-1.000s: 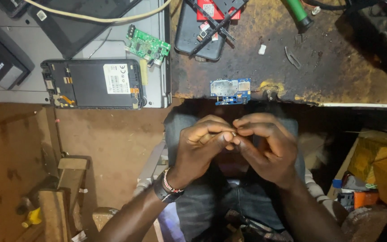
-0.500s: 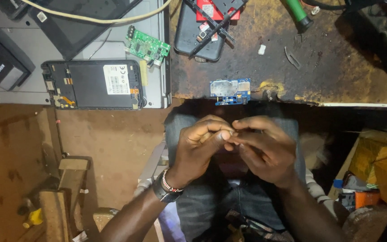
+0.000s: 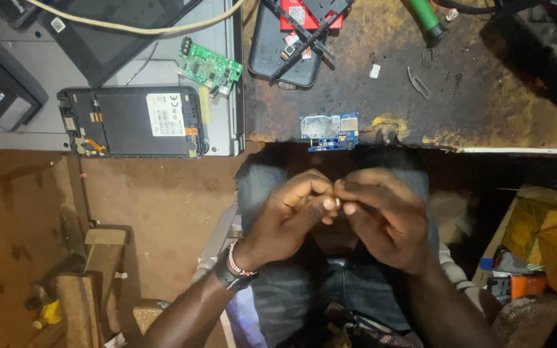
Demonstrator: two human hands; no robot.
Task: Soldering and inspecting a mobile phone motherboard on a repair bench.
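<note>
1. The left hand (image 3: 288, 222) and right hand (image 3: 385, 216) meet fingertip to fingertip over the lap, pinching a tiny pale part (image 3: 337, 202) between them.
2. Just beyond, a blue circuit board (image 3: 329, 131) overhangs the desk (image 3: 485, 109) edge.
3. An opened phone (image 3: 133, 122) lies well left.

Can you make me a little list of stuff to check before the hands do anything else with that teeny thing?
1. Left hand and right hand meet over the lap: ok.
2. Tiny pale part pinched at the fingertips: ok.
3. What the part is: cannot tell.
4. Blue circuit board safe on the bench: not ok, it overhangs the edge.
5. Opened phone lying flat: ok.
</note>
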